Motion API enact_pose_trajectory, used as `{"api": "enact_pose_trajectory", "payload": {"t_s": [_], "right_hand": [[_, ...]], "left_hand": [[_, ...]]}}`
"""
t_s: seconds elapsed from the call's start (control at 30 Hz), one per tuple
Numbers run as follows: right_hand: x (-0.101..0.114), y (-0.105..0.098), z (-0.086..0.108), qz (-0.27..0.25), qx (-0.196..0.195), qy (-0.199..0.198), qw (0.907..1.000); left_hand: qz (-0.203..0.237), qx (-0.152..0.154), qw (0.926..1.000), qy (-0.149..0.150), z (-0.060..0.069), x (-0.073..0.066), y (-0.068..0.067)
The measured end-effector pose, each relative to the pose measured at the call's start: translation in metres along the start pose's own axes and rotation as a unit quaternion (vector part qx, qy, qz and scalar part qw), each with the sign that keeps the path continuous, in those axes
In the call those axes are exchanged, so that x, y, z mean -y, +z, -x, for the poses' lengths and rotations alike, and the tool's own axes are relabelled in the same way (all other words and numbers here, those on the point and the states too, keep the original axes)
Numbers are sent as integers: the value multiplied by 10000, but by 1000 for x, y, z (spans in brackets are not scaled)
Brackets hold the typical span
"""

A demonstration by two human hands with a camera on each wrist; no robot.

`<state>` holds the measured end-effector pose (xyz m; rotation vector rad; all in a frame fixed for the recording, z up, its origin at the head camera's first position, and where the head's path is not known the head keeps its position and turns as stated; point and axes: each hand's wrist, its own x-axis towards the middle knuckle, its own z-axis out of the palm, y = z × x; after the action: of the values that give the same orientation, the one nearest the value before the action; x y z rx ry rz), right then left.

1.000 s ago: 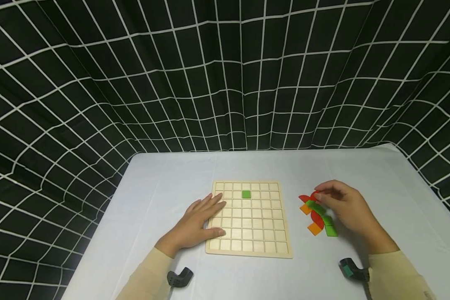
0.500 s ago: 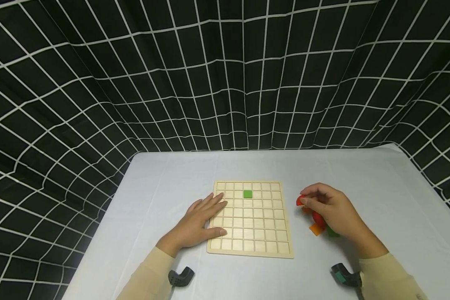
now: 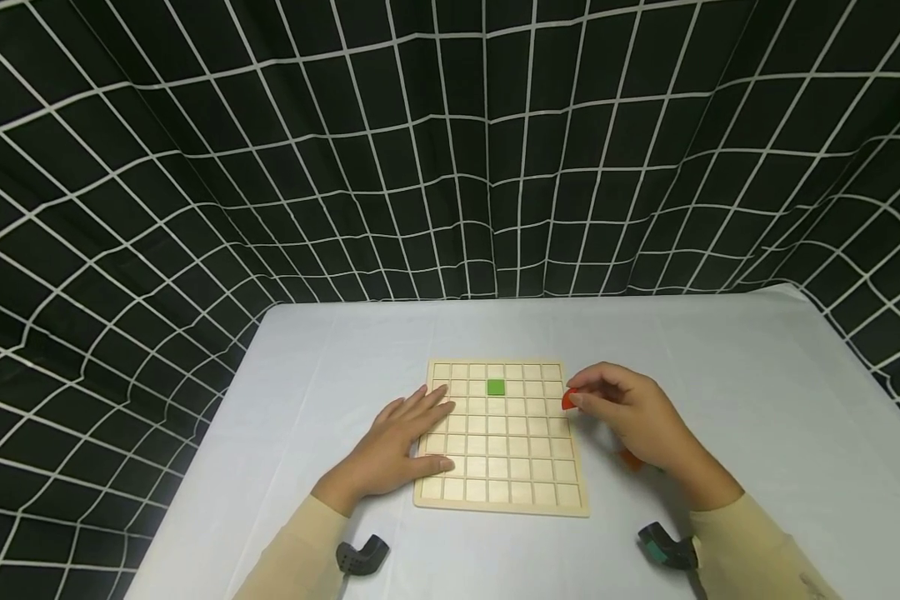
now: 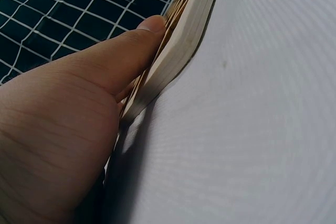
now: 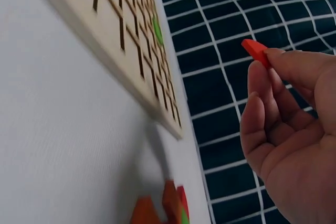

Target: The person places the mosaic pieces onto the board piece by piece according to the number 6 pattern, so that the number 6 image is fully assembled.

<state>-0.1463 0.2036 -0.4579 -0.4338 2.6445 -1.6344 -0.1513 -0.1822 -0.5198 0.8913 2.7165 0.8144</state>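
A pale wooden grid board [image 3: 497,446] lies on the white table, with one green square tile [image 3: 496,387] in its second row from the back. My left hand [image 3: 393,450] rests flat on the board's left edge, fingers spread and straight; in the left wrist view the thumb [image 4: 131,51] lies along the rim. Between thumb and fingertips, my right hand [image 3: 630,412] pinches a red curved piece [image 3: 568,400] at the board's right edge. The right wrist view shows this red piece [image 5: 255,51] held up, clear of the board.
Loose orange tiles [image 3: 632,459] lie on the table under the right hand, which mostly hides the pile. Red and green edges show among them in the right wrist view. A black curtain [image 3: 450,150] with white grid lines surrounds the table [image 3: 330,350].
The right hand has picked the red piece up from the pile and carried it left to the board's right edge. The left hand stays in place.
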Motion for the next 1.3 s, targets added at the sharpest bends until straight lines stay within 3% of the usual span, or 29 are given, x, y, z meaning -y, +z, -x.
{"api": "enact_pose_trajectory", "payload": {"t_s": [0.27,0.6,1.03,1.3], "right_hand": [[10,18,-20,-279,237,0,9993],[21,39,-44,-234,445,-1,9987],[19,61,-66,1,612,155,9980],[19,68,-79,67,879,54,9961]], "left_hand": [[-10,-10,10000,24,1,-1,-2],[-53,2,10000,-18,3,0,-3],[-23,-1,10000,15,1,0,-2],[-88,-1,9999,51,1,2,-1]]}}
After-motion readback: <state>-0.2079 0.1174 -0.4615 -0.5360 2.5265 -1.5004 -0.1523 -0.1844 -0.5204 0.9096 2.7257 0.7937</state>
